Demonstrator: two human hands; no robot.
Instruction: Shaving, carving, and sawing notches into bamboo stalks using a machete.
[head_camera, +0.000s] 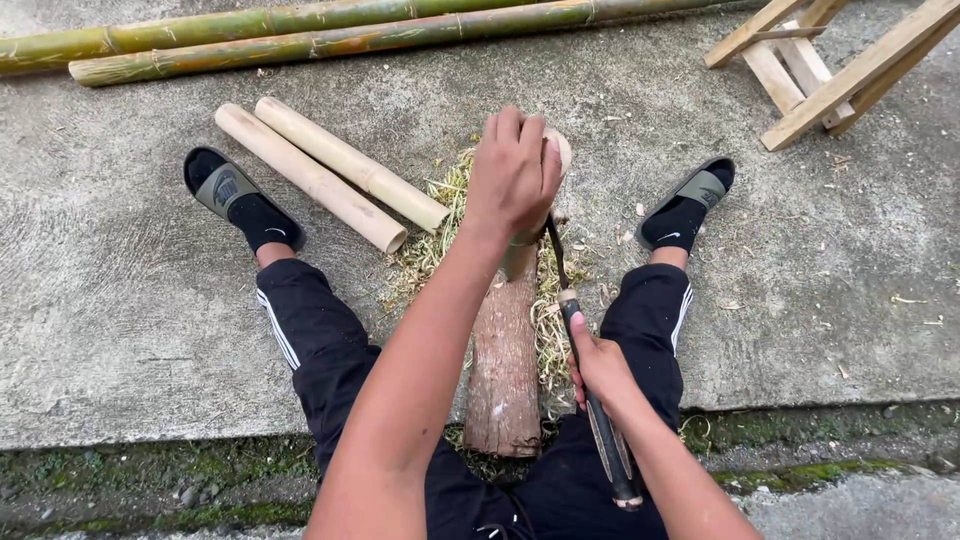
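Left hand grips the top of a bamboo piece standing on a log. Right hand holds a long knife against it, shavings all around.

Left hand forward, right hand clenched

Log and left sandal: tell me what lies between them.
Head view: two peeled bamboo pieces lie side by side between the log and left sandal, plus shavings.
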